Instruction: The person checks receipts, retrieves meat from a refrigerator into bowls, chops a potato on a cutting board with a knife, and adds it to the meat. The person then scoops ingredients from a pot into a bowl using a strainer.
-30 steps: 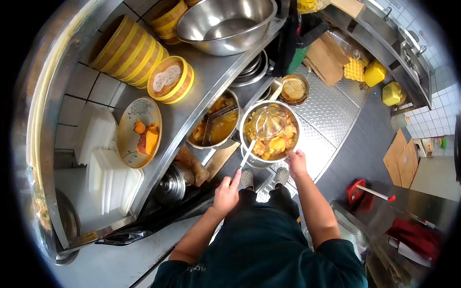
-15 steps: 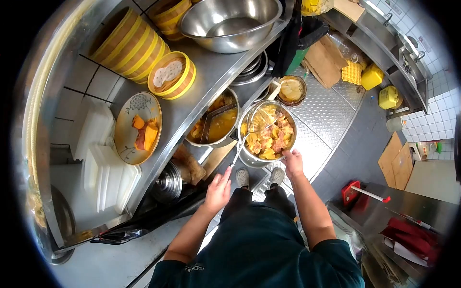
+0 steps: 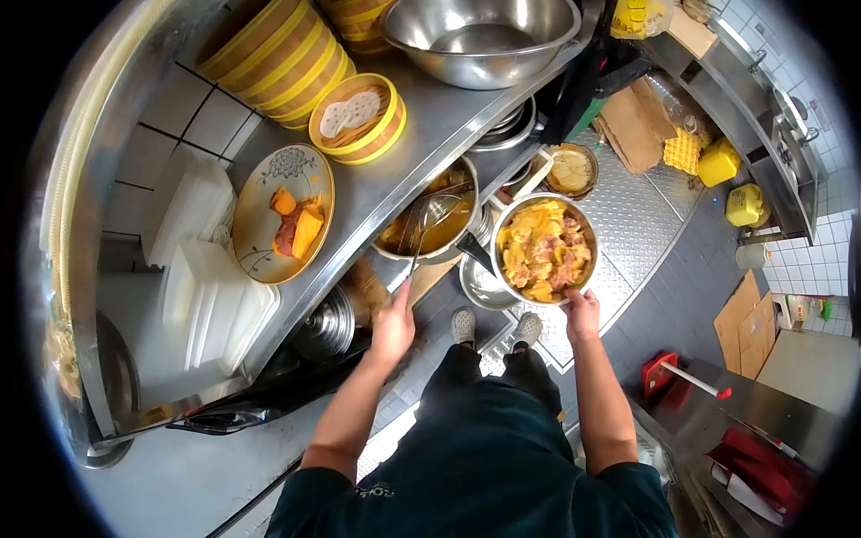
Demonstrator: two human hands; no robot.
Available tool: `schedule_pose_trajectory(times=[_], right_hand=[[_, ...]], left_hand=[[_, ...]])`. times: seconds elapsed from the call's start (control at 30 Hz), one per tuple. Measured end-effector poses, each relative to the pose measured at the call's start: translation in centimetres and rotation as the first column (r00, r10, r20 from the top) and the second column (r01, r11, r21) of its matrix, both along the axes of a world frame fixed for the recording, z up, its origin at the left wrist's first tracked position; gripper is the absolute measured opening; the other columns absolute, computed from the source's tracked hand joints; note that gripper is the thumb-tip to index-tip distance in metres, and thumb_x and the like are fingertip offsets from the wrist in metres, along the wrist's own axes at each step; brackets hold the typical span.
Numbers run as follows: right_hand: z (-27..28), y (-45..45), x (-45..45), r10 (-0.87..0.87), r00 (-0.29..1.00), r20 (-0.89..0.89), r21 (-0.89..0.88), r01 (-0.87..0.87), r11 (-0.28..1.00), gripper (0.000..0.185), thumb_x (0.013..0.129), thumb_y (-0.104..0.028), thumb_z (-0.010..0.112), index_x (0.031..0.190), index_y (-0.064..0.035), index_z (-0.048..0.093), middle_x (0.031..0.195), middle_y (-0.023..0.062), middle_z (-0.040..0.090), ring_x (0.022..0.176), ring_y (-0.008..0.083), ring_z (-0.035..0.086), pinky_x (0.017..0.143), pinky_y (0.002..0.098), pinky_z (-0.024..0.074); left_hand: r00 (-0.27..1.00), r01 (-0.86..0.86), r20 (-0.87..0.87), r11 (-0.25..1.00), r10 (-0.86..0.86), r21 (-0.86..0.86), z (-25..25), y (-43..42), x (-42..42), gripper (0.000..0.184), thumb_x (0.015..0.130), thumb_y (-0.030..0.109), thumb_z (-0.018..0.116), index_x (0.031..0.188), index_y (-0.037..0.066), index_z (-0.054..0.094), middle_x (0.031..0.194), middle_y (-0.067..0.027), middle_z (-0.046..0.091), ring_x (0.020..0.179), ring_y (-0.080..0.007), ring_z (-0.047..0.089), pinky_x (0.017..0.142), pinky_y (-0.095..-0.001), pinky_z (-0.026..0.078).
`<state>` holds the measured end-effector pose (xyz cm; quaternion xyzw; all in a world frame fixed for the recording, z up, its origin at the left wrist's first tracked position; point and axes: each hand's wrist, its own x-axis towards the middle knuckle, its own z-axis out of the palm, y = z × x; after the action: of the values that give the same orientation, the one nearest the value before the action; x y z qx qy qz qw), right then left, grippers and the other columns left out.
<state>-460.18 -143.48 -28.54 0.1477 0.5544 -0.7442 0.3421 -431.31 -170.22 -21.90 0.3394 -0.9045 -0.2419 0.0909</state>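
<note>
My left hand (image 3: 393, 330) is closed round the handle of a wire skimmer (image 3: 434, 213), whose head is over a pot of brownish-yellow liquid (image 3: 462, 235) beneath the shelf edge. With its fingers on the near rim, my right hand (image 3: 583, 314) grips a round metal pan (image 3: 593, 242). Yellow and pinkish-brown food pieces (image 3: 547, 249) fill that pan. Its black handle (image 3: 475, 252) points left toward the pot. Partly under the pan sits an empty-looking metal bowl (image 3: 484, 283).
On the steel shelf (image 3: 395, 152) stand bamboo steamers (image 3: 386, 134), a large metal bowl (image 3: 484, 67), a flowered plate (image 3: 314, 170) with orange food, and white containers (image 3: 206, 305). Cardboard (image 3: 632, 125) and yellow jugs (image 3: 744, 204) lie farther right.
The skimmer has left the food pan and moved left over the pot, with my left hand following. The food pan now appears tilted and shifted, showing its black handle and a bowl below.
</note>
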Motion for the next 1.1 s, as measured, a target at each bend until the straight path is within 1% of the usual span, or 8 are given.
schedule_pose_trajectory(times=[0.23,0.43,0.57,0.7,0.87,0.97,1.0,1.1], right_hand=[[1.6,1.0,-0.9,-0.056,0.998,0.017,0.053,0.055,0.997,0.016,0.088,0.002,0.058,0.104,0.0007,0.057,0.102,0.0109,0.066,0.089,0.0189,0.066,0.074,0.0296,0.0553],[1.4,1.6,-3.2,-0.075,0.997,0.006,0.055,0.075,0.996,0.016,0.089,0.001,0.058,0.105,0.0019,0.057,0.103,0.0115,0.066,0.089,0.0197,0.066,0.075,0.0299,0.0555],[2.9,1.8,-4.4,-0.153,0.988,-0.022,0.061,0.154,0.986,0.016,0.088,0.000,0.060,0.103,0.0005,0.058,0.099,0.0100,0.066,0.087,0.0191,0.065,0.071,0.0290,0.0544],[1.2,3.9,-6.2,-0.130,0.991,-0.038,0.096,0.133,0.987,0.019,0.088,0.000,0.060,0.106,0.0008,0.057,0.103,0.0106,0.066,0.093,0.0211,0.066,0.078,0.0312,0.0558],[2.2,4.1,-6.7,-0.203,0.979,-0.035,0.080,0.205,0.975,0.022,0.086,0.003,0.061,0.107,0.0003,0.054,0.103,0.0110,0.065,0.092,0.0217,0.066,0.077,0.0334,0.0567],[1.4,4.3,-6.9,-0.216,0.976,-0.034,0.040,0.217,0.975,0.022,0.086,0.003,0.061,0.107,0.0003,0.054,0.102,0.0109,0.065,0.092,0.0219,0.066,0.078,0.0332,0.0575],[1.1,4.3,-7.0,-0.212,0.977,-0.030,0.046,0.214,0.976,0.020,0.086,0.003,0.061,0.105,0.0006,0.055,0.101,0.0106,0.065,0.091,0.0217,0.066,0.078,0.0328,0.0582],[1.2,3.9,-6.8,-0.192,0.981,-0.016,0.086,0.192,0.978,0.019,0.086,0.003,0.061,0.105,0.0012,0.055,0.101,0.0104,0.065,0.090,0.0218,0.066,0.078,0.0323,0.0585]], left_hand=[[0.790,0.286,0.578,0.957,-0.204,-0.054,-1.9,-6.8,-8.2,0.051,0.095,0.004,0.040,0.146,0.002,0.042,0.116,-0.0282,0.062,0.101,-0.0403,0.066,0.086,-0.0473,0.056],[0.668,0.291,0.700,0.954,-0.252,0.065,-0.1,-9.1,-9.5,0.043,0.098,0.008,0.042,0.139,0.002,0.051,0.110,-0.0214,0.069,0.101,-0.0373,0.068,0.086,-0.0476,0.055],[0.613,0.160,0.773,0.984,-0.165,0.083,3.2,-8.1,-9.0,0.030,0.092,0.008,0.049,0.111,-0.002,0.069,0.112,-0.0256,0.069,0.105,-0.0392,0.068,0.088,-0.0470,0.055],[0.671,0.022,0.722,0.978,-0.170,0.210,1.5,-10.0,-10.7,0.029,0.088,0.005,0.051,0.108,-0.005,0.069,0.114,-0.0280,0.067,0.105,-0.0406,0.067,0.091,-0.0452,0.053],[0.848,0.099,0.473,0.948,-0.240,0.304,-5.6,-13.6,-9.7,0.041,0.094,0.021,0.062,0.129,-0.001,0.061,0.124,-0.0278,0.063,0.117,-0.0396,0.061,0.099,-0.0403,0.048],[0.908,-0.053,0.390,0.882,-0.153,0.468,-4.2,-13.3,-9.1,0.039,0.096,0.019,0.061,0.129,-0.002,0.061,0.122,-0.0221,0.067,0.109,-0.0310,0.065,0.096,-0.0359,0.049],[0.929,-0.091,0.337,0.793,-0.150,0.603,-5.9,-14.1,-7.8,0.040,0.099,0.018,0.059,0.135,0.000,0.058,0.113,-0.0127,0.069,0.095,-0.0195,0.064,0.089,-0.0325,0.050],[0.962,-0.205,0.271,0.610,-0.017,0.765,-5.2,-14.4,-5.4,0.044,0.101,0.017,0.058,0.142,0.004,0.052,0.097,-0.0047,0.067,0.078,-0.0107,0.055,0.072,-0.0285,0.049]])
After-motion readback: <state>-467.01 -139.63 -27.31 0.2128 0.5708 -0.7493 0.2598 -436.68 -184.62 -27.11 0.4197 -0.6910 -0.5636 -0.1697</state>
